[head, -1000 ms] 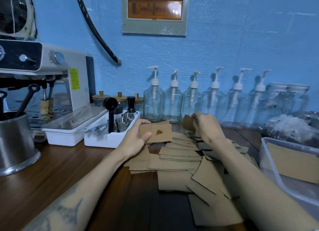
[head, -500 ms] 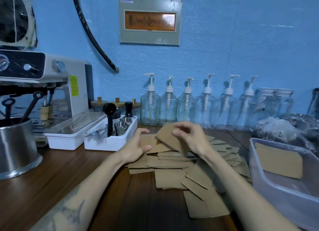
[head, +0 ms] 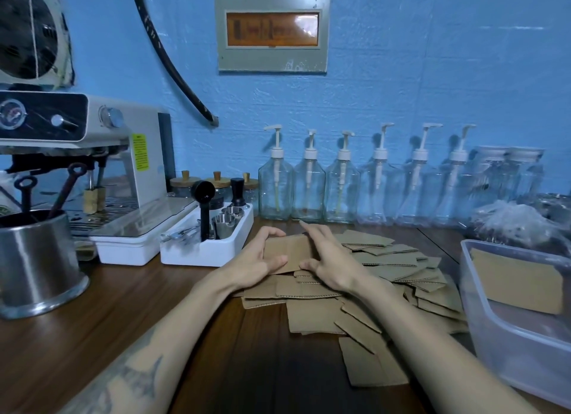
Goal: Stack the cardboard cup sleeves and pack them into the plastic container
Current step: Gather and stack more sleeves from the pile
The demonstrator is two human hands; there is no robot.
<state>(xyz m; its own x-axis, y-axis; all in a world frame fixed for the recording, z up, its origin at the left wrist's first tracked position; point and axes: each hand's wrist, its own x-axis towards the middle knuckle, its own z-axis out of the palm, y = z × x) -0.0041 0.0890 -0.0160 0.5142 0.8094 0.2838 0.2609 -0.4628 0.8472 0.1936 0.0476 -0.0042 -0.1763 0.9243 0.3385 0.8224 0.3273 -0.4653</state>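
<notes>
Both hands, left and right, grip a small stack of sleeves, squaring it; next another from the pile, the container later.

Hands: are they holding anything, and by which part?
Both hold a small stack of sleeves: left hand grips its left end, right hand its right end.

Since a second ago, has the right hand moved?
Yes. The right hand came left, from near the pump bottles to the held sleeves, meeting the left hand.
</notes>
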